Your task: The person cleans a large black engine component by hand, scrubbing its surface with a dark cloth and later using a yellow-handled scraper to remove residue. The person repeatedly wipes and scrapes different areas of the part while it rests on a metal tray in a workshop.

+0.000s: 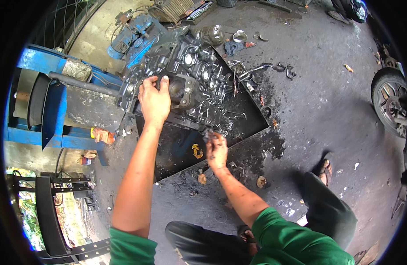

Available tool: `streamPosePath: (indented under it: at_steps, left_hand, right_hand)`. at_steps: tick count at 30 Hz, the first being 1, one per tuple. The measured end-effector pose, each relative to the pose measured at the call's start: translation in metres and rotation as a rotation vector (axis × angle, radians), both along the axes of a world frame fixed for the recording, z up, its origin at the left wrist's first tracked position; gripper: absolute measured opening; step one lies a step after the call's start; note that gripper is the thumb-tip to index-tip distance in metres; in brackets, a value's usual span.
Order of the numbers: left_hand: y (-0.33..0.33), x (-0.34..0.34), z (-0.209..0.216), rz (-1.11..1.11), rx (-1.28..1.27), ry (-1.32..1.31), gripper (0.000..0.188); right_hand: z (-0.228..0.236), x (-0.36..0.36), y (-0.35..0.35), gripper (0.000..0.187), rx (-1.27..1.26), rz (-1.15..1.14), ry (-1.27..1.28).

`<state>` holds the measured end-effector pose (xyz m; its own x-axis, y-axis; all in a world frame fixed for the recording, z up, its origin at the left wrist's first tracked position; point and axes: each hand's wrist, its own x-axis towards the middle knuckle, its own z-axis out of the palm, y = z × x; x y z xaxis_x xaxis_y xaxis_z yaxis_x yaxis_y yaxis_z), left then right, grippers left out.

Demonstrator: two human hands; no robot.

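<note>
My left hand [154, 102] grips the near left side of a dark metal cylinder block [184, 102]. Its fingers are bent over the top edge, beside the round bore. My right hand [217, 149] is closed at the near side of a black metal tray [252, 134]. A small dark thing shows at its fingertips, too grimy to make out. Oily engine parts [203, 73] and several bolts lie heaped in and around the tray, beyond both hands. A crumpled yellow scrap [197, 151] lies in the tray, left of my right hand.
A blue metal stand [71, 140] and a blue machine [135, 33] are at left. Beyond the tray lie a metal ring [240, 36] and a dark blue rag [233, 47]. A wheel [389, 101] stands far right. Oil stains and debris mark the concrete floor [318, 79].
</note>
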<state>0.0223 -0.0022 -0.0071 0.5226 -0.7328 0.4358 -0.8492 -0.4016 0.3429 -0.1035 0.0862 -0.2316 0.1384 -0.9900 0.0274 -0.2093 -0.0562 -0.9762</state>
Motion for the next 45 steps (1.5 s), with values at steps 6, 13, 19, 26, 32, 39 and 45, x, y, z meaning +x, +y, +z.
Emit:
streamPosePath:
  at_steps: [6,13,19,26,32,39,45]
  left_hand:
    - [0.001,-0.003,0.001,0.021,-0.001,0.009,0.048]
    - [-0.002,-0.005,0.004,0.047,0.043,-0.007,0.049]
    - [0.000,-0.006,0.004,0.036,0.041,-0.016,0.050]
    - [-0.001,-0.008,0.005,0.065,0.058,-0.016,0.049]
    - [0.001,-0.007,0.004,0.050,0.061,-0.009,0.049]
    - [0.000,-0.004,0.004,0.012,0.028,0.015,0.049]
    - [0.000,-0.002,0.004,0.027,0.028,0.051,0.049]
  right_hand:
    - [0.052,0.019,0.004,0.033,-0.199,-0.096,-0.424]
    - [0.062,0.039,-0.005,0.028,-0.472,-0.327,-0.318]
    - [0.038,0.039,-0.002,0.030,-0.396,-0.214,-0.308]
    - [0.046,0.016,-0.012,0.024,-0.188,-0.202,-0.243]
    - [0.078,0.017,-0.002,0.027,-0.238,-0.188,-0.275]
    - [0.063,0.027,-0.008,0.017,-0.282,-0.258,-0.284]
    - [0.051,0.027,-0.009,0.017,-0.274,-0.237,-0.119]
